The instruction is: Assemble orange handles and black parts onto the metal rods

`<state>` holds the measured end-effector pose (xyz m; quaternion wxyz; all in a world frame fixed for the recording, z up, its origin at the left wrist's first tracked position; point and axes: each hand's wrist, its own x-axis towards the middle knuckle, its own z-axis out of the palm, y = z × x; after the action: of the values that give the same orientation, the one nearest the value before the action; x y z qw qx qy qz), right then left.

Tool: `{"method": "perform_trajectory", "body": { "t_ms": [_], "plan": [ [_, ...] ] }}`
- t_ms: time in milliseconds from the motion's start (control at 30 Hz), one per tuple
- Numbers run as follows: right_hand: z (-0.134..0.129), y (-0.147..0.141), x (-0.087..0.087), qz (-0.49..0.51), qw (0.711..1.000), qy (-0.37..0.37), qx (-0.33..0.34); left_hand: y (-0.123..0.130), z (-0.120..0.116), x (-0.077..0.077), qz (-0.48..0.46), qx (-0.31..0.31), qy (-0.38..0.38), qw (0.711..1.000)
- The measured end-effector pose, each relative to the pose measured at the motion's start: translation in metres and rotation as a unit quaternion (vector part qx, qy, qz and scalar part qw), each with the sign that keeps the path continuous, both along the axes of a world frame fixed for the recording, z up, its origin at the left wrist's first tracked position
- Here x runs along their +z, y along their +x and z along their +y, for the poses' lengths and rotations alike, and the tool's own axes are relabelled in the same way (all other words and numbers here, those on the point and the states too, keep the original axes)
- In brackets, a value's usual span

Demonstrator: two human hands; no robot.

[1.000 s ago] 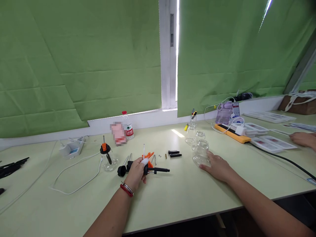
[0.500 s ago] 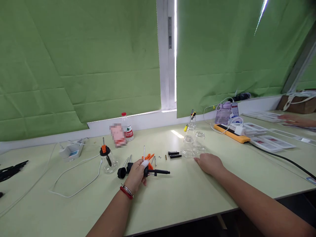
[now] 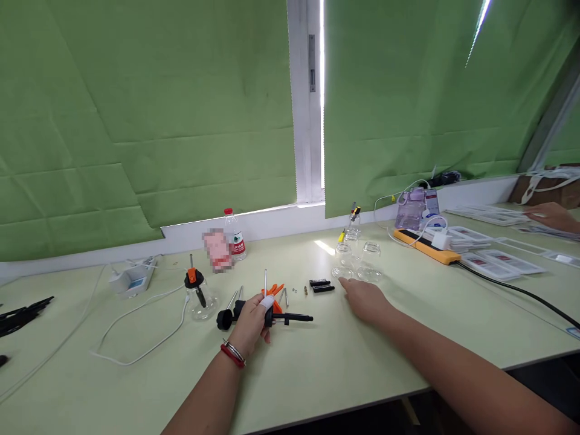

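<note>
My left hand (image 3: 255, 315) is closed around a black plastic pump part (image 3: 290, 316), with its long stem pointing right and a thin metal rod upright by my thumb. Other black round parts, metal rods and orange plastic pieces (image 3: 275, 297) lie around and behind that hand. My right hand (image 3: 366, 299) is low over the table, fingers stretched toward the base of a clear glass bottle (image 3: 343, 260); whether it touches is unclear. A second clear bottle (image 3: 370, 263) stands to its right. Left of my right fingertips lie black pieces with springs (image 3: 321, 286) and small brass bits (image 3: 305, 290).
A bottle with black and orange top (image 3: 202, 302) stands left beside a white cable. Behind are a water bottle (image 3: 234, 235) and a jar of tools (image 3: 354, 226). An orange power strip (image 3: 426, 246) and stacked cards (image 3: 501, 263) lie right, near another person's hand (image 3: 553, 216).
My right hand has moved left along the bottles' bases, and the right-hand bottle now sits slightly farther right. My left hand keeps its hold on the black part. The other person's hand has shifted.
</note>
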<state>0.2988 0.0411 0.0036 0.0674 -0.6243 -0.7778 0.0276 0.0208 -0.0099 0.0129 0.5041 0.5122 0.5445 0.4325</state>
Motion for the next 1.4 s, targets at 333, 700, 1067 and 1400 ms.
{"method": "perform_trajectory", "body": {
  "t_ms": [333,700,1067,1400],
  "plan": [
    [-0.049,-0.067,0.007,0.056,0.944,0.100,0.311,0.003,-0.001,0.001,-0.025,-0.030,0.013,0.999],
    [-0.061,-0.065,0.042,0.321,0.920,0.077,0.210,0.001,-0.021,0.005,0.162,-0.021,0.339,0.927],
    [-0.011,-0.071,-0.005,0.417,0.883,-0.186,0.109,0.013,-0.004,-0.003,0.185,0.005,0.069,0.980],
    [0.009,-0.077,-0.023,0.402,0.876,-0.225,0.142,0.005,0.000,-0.006,0.467,-0.035,0.090,0.879]
  ]
}}
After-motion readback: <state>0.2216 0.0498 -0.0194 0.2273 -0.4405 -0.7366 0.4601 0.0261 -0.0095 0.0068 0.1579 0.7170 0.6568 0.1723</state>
